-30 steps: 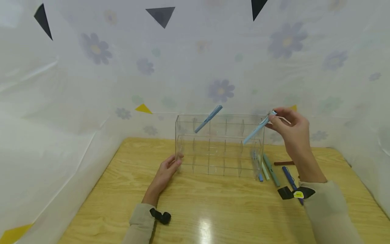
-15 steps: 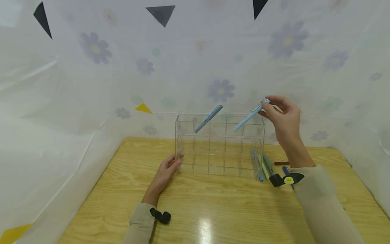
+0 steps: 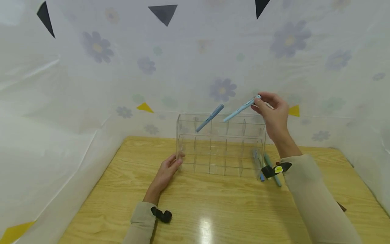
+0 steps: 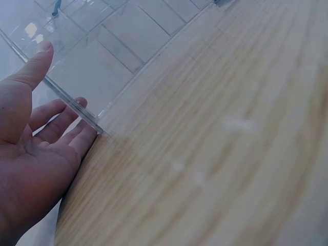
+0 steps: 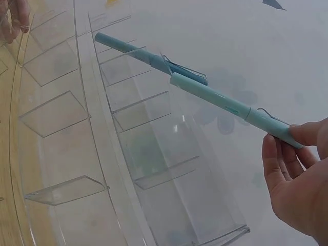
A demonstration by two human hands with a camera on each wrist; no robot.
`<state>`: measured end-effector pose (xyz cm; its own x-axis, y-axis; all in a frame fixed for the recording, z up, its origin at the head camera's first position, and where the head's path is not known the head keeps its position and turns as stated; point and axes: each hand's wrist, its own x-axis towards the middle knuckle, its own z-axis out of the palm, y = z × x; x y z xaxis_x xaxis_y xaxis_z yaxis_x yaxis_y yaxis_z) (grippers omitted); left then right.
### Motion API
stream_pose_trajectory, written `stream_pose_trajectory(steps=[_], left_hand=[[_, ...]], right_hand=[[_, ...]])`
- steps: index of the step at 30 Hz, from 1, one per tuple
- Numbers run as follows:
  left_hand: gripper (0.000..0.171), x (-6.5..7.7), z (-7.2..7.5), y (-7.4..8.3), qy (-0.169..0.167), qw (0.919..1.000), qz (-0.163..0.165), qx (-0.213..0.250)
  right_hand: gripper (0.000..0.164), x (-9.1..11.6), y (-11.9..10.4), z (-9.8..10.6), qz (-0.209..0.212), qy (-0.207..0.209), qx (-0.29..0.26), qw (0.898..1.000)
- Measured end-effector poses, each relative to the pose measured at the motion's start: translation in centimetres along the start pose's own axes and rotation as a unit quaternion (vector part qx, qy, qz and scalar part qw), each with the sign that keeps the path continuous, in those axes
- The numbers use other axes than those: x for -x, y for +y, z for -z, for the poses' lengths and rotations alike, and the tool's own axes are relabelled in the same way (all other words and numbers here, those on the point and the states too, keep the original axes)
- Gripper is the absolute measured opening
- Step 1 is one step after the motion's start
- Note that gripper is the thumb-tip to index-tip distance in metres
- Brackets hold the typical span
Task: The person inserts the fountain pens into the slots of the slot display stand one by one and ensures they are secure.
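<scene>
A clear acrylic rack point(image 3: 217, 136) with divided compartments stands on the wooden table. At its left side is my left hand point(image 3: 166, 172), thumb in front of the edge and fingers behind it, gripping the lower side panel point(image 4: 72, 100). My right hand point(image 3: 275, 113) pinches a light blue capped pen point(image 3: 240, 109) by its clip end, above the rack's top tier. The pen slants, its free end pointing down and left. A darker blue pen point(image 3: 210, 118) leans in a top compartment; in the right wrist view the light blue pen point(image 5: 220, 100) overlaps its clip end.
Beside the rack's right end lie several pens, among them a green pen point(image 3: 278, 178) and a blue pen point(image 3: 262, 177). A dark brown piece point(image 3: 342, 206) shows past the right sleeve. A flowered white curtain point(image 3: 189, 61) hangs behind the table.
My right hand has carried the light blue pen left and upward, from the rack's right end to near the darker blue pen. My left hand has stayed on the rack's side.
</scene>
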<state>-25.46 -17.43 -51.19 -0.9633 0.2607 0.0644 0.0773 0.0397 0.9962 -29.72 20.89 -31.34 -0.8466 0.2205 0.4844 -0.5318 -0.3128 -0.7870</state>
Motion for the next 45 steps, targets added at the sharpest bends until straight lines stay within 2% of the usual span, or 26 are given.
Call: stream_pose_trajectory(steps=[6, 17, 23, 29, 32, 45], left_hand=[[0.050, 0.0, 0.0, 0.0, 0.000, 1.0000, 0.002, -0.002], [0.051, -0.1, 0.0, -0.1, -0.006, 1.0000, -0.004, 0.005], [0.048, -0.2, -0.2, -0.1, -0.009, 0.9999, -0.004, 0.010], [0.048, -0.2, -0.3, -0.1, -0.007, 0.9999, -0.004, 0.011], [0.050, -0.2, -0.3, -0.1, -0.007, 0.9999, -0.004, 0.008], [0.050, -0.2, -0.2, -0.4, -0.006, 1.0000, -0.005, 0.002]], right_hand=[[0.031, -0.2, 1.0, -0.5, -0.010, -0.008, 0.013, 1.000], [0.030, -0.2, 2.1, -0.8, -0.049, -0.056, 0.092, 0.993], [0.027, -0.4, 2.6, -0.7, -0.056, -0.082, 0.140, 0.985], [0.026, -0.6, 2.7, -0.7, -0.065, -0.109, 0.210, 0.969], [0.027, -0.7, 2.8, -0.7, -0.070, -0.118, 0.222, 0.965], [0.027, -0.9, 2.5, -0.3, -0.076, -0.150, 0.226, 0.960]])
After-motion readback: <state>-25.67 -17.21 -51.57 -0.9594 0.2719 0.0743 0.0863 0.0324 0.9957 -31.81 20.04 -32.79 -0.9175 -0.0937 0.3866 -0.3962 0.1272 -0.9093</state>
